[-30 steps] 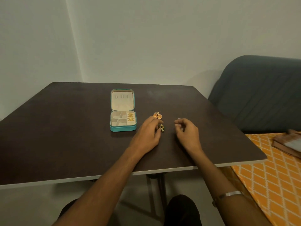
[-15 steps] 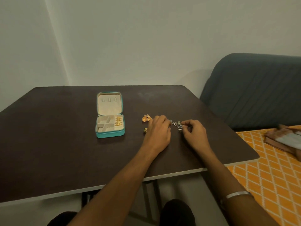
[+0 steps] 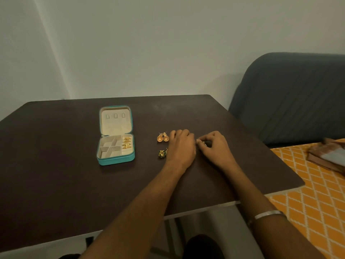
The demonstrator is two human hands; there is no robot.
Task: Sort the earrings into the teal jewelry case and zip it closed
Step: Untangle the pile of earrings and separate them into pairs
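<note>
The teal jewelry case [image 3: 115,159] lies open on the dark table [image 3: 56,165], its lid tilted back. Several gold earrings [image 3: 127,143] fill its right-hand compartment. A pair of orange-gold round earrings [image 3: 163,138] and a green-and-gold earring [image 3: 162,153] lie on the table to the case's right. My left hand [image 3: 181,148] and my right hand [image 3: 214,146] meet just right of them, fingers curled. Both pinch small silver earrings [image 3: 198,141] between them, mostly hidden by the fingers.
A dark grey sofa back [image 3: 291,98] stands to the right of the table. An orange patterned cloth [image 3: 313,199] covers the seat beside the table, with a folded brown cloth [image 3: 328,156] on it. Pale walls close off the back.
My left hand left the green earring and moved right to meet my right hand. The two hands have closed together over the silver earrings, now mostly hidden.
</note>
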